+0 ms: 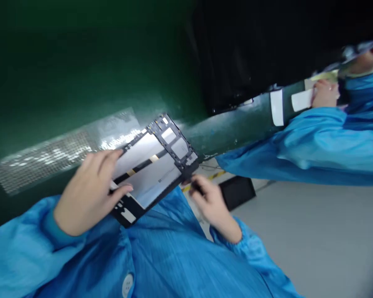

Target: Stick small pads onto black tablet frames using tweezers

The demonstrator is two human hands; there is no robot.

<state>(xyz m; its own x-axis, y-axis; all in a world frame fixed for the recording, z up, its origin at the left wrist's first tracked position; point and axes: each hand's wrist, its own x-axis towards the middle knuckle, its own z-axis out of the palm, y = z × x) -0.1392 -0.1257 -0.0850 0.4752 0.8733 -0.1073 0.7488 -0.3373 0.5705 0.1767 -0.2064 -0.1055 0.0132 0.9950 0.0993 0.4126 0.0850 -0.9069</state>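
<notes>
My left hand [87, 190] is closed around the left end of a tablet frame [155, 165], its thumb across the face and its fingers at the far edge. The frame is black with silver plates, a dark strip across the middle and several small parts along one end. It sits tilted over the table's near edge, above my lap. My right hand [209, 203] is at the frame's right corner, thumb and fingers curled into a pinch. Blur and the dark corner hide what, if anything, is between those fingers.
On the green table [81, 74] lies a bubbled clear plastic sheet [62, 149]. Black cloth [267, 49] covers the back right. At the right, a co-worker's hand [325, 94] touches a white piece [301, 100], near a white strip [277, 107]. A black bin [238, 192] stands below.
</notes>
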